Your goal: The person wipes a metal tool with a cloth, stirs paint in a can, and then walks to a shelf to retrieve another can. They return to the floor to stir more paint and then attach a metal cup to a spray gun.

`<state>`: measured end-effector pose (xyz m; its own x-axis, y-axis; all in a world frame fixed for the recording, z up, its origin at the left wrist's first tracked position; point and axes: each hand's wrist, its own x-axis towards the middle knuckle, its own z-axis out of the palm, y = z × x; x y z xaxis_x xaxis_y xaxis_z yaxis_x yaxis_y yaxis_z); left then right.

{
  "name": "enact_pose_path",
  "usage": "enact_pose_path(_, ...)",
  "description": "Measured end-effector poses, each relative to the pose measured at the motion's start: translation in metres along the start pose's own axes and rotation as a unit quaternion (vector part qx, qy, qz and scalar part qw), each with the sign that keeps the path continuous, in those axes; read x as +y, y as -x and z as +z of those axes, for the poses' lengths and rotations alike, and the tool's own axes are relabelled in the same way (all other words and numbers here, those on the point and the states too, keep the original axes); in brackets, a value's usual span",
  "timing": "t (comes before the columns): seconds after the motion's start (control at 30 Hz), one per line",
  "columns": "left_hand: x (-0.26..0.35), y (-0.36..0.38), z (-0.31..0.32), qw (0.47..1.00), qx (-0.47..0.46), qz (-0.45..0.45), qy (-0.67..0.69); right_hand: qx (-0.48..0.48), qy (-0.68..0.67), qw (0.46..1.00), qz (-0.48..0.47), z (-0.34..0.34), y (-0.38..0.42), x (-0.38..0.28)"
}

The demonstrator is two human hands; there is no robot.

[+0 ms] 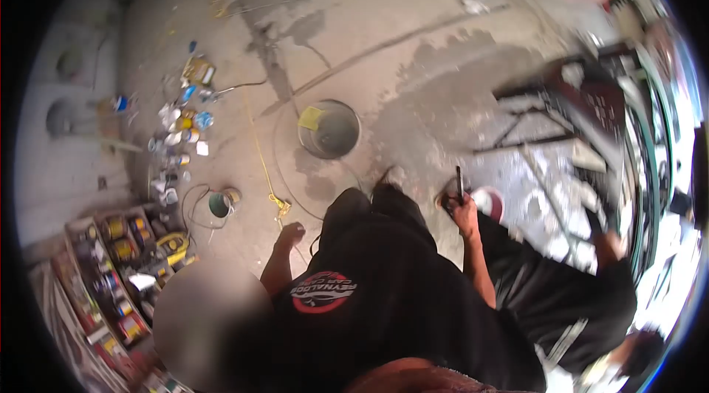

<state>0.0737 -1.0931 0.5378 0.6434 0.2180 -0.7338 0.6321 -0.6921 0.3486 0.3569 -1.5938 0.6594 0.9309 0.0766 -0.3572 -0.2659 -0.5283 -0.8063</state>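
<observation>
My left hand (293, 233) hangs beside my left leg, fingers loosely curled, with nothing visible in it. Just beyond it on the floor lies a yellow-handled tool (283, 206) joined to a thin yellow cord or hose. My right hand (465, 216) is closed around a slim black object (459, 180) that points away from me; its kind is not clear. Beneath and beside that hand stands a white bucket with dark red contents (489, 203). In front of my feet is a large grey bucket (347, 116) of liquid, with a yellow cloth or sponge (310, 118) at its rim.
A person in black (561, 293) bends close on my right, by dark panels (591, 109) and a metal frame. Cans and bottles (185, 123) cluster on the left floor. A green container (220, 205) and a supply shelf (118, 260) are nearer. Wet patches (443, 76) mark the concrete.
</observation>
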Motion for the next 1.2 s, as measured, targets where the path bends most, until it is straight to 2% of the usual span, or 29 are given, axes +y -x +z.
enact_pose_path(0.03, 0.016, 0.001, -0.007, 0.999, -0.038, -0.027, -0.023, -0.038, -0.098, 0.994, 0.014, -0.005, -0.029, -0.003)
enact_pose_path(0.07, 0.017, -0.009, -0.002, 0.998, -0.023, -0.057, -0.011, -0.035, -0.053, 0.998, 0.01, -0.019, -0.04, -0.067)
enact_pose_path(0.2, 0.061, -0.062, -0.051, 0.998, -0.016, -0.064, 0.009, -0.027, -0.088, 0.996, 0.0, -0.023, -0.146, -0.108)
enact_pose_path(0.3, 0.108, -0.129, -0.126, 0.999, 0.033, -0.029, 0.015, -0.033, -0.073, 0.997, 0.014, -0.028, -0.223, -0.15)
enact_pose_path(0.33, 0.119, -0.16, -0.153, 0.998, 0.058, 0.005, 0.005, -0.045, -0.128, 0.989, 0.05, -0.028, -0.249, -0.152)
enact_pose_path(0.4, 0.169, -0.215, -0.218, 0.996, 0.067, -0.048, 0.037, -0.018, -0.128, 0.991, 0.044, -0.029, -0.301, -0.156)
enact_pose_path(0.43, 0.18, -0.248, -0.248, 0.995, 0.044, 0.054, -0.073, -0.001, -0.105, 0.992, 0.065, -0.037, -0.321, -0.166)
enact_pose_path(0.47, 0.205, -0.288, -0.277, 0.998, 0.039, -0.03, -0.048, 0.031, -0.072, 0.994, 0.073, -0.043, -0.344, -0.174)
enact_pose_path(0.53, 0.232, -0.379, -0.333, 0.994, 0.004, 0.01, -0.111, 0.079, -0.12, 0.979, 0.145, -0.057, -0.39, -0.177)
enact_pose_path(0.57, 0.258, -0.425, -0.372, 0.98, -0.091, -0.016, -0.175, 0.099, -0.148, 0.969, 0.174, -0.068, -0.409, -0.184)
enact_pose_path(0.6, 0.295, -0.468, -0.404, 0.961, -0.122, -0.03, -0.247, 0.114, -0.173, 0.957, 0.201, -0.08, -0.425, -0.195)
enact_pose_path(0.63, 0.289, -0.553, -0.412, 0.932, -0.104, -0.039, -0.344, 0.128, -0.214, 0.947, 0.201, -0.092, -0.44, -0.209)
enact_pose_path(0.67, 0.405, -0.545, -0.471, 0.93, -0.04, 0.002, -0.364, 0.139, -0.22, 0.945, 0.197, -0.101, -0.455, -0.223)
enact_pose_path(0.7, 0.417, -0.633, -0.494, 0.893, 0.002, 0.154, -0.422, 0.151, -0.226, 0.944, 0.185, -0.114, -0.468, -0.232)
enact_pose_path(0.73, 0.522, -0.635, -0.529, 0.915, 0.109, 0.188, -0.34, 0.165, -0.233, 0.943, 0.172, -0.128, -0.483, -0.241)
enact_pose_path(0.77, 0.616, -0.642, -0.558, 0.928, 0.147, 0.239, -0.245, 0.167, -0.23, 0.942, 0.177, -0.143, -0.498, -0.251)
enact_pose_path(0.8, 0.694, -0.654, -0.58, 0.93, 0.175, 0.287, -0.148, 0.193, -0.249, 0.932, 0.181, -0.151, -0.511, -0.253)
enact_pose_path(0.87, 0.824, -0.689, -0.604, 0.913, 0.169, 0.357, -0.1, 0.243, -0.282, 0.908, 0.191, -0.168, -0.54, -0.25)
enact_pose_path(0.93, 0.927, -0.714, -0.609, 0.897, 0.148, 0.397, -0.126, 0.25, -0.294, 0.896, 0.222, -0.192, -0.57, -0.244)
enact_pose_path(1.0, 1.008, -0.742, -0.594, 0.886, 0.119, 0.419, -0.157, 0.259, -0.319, 0.877, 0.247, -0.221, -0.608, -0.235)
enact_pose_path(1.07, 1.064, -0.754, -0.579, 0.882, 0.084, 0.418, -0.2, 0.247, -0.299, 0.887, 0.25, -0.257, -0.655, -0.213)
enact_pose_path(1.13, 1.086, -0.778, -0.563, 0.872, 0.06, 0.42, -0.246, 0.235, -0.261, 0.903, 0.246, -0.298, -0.722, -0.18)
enact_pose_path(1.2, 1.085, -0.787, -0.547, 0.878, 0.04, 0.431, -0.205, 0.267, -0.227, 0.91, 0.22, -0.365, -0.78, -0.195)
